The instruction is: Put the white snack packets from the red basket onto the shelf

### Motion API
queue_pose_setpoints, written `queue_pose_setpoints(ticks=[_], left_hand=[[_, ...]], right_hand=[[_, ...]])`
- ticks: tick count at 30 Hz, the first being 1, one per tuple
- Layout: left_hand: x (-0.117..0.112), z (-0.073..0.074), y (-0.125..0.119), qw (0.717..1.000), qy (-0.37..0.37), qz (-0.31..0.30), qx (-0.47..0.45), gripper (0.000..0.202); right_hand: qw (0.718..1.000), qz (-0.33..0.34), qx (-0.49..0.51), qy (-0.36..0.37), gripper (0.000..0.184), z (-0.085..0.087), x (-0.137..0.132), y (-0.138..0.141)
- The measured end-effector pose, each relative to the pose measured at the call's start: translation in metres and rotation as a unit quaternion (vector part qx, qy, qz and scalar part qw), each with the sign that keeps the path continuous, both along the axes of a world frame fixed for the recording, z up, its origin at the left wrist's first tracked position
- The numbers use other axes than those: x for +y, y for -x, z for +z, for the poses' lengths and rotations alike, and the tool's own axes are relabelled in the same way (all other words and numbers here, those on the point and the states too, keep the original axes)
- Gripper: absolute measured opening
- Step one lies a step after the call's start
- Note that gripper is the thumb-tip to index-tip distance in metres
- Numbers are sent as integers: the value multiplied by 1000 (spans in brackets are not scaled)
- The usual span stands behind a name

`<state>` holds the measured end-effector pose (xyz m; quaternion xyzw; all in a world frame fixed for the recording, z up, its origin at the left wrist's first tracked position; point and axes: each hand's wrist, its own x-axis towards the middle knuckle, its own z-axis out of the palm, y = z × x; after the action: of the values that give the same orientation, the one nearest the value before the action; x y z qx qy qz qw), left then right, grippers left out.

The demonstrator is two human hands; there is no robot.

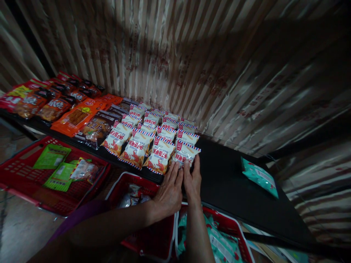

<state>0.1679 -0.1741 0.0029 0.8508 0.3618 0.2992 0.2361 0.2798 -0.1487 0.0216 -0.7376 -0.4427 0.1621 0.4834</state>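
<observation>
White snack bags [137, 146] with red lettering and striped edges stand in rows on the black shelf [219, 175]. At the front right of these rows is one snack bag [184, 152] that both hands touch. My left hand [170, 188] lies along its lower front with fingers stretched out and close together. My right hand [192, 179] has its thumb on the lower front of that bag and its fingers along the right side. My fingers cover the bag's lower edge.
Brown bags [97, 126], orange packets [75, 116] and red snack bags [56, 106] fill the shelf's left. A teal bag [259, 176] lies on the right. Below are red baskets [16, 175], [161, 237], [245, 244] holding packets. Striped sheeting [170, 54] hangs behind.
</observation>
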Motion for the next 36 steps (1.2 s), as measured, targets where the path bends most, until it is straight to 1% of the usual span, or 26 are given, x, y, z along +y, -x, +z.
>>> queue_pose_setpoints(ticks=[3, 7, 12, 16, 19, 22, 25, 27, 30, 33, 36], left_hand=[[0, -3, -1, 1000, 3, 0, 10, 71], [1, -3, -1, 1000, 4, 0, 19, 73], [1, 3, 2, 1000, -3, 4, 19, 72], [1, 4, 7, 1000, -20, 2, 5, 70], [2, 5, 12, 999, -39, -6, -7, 67], [4, 7, 20, 999, -48, -8, -19, 64], [6, 10, 29, 997, -67, -6, -32, 62], [10, 13, 36, 996, -78, 2, -39, 60], [17, 15, 44, 994, -91, 18, -52, 56], [26, 17, 49, 992, -106, 19, -63, 55], [33, 19, 52, 992, -110, 14, -65, 52]], right_hand=[[1000, -15, 7, 1, 84, -1, 0, -1], [1000, -26, 13, -6, 83, -6, 0, -3], [996, -49, 14, -67, 74, -11, -3, -3], [984, -109, -26, -136, 66, -5, -9, -2], [974, -145, -60, -163, 63, 0, -14, -2], [970, -151, -74, -176, 61, 3, -21, 1], [969, -135, -88, -187, 58, 7, -27, 10], [972, -111, -85, -187, 56, 12, -30, 18], [978, -71, -75, -179, 54, 26, -26, 28], [981, -52, -94, -161, 56, 44, -10, 31], [984, -37, -96, -143, 58, 60, 16, 29]])
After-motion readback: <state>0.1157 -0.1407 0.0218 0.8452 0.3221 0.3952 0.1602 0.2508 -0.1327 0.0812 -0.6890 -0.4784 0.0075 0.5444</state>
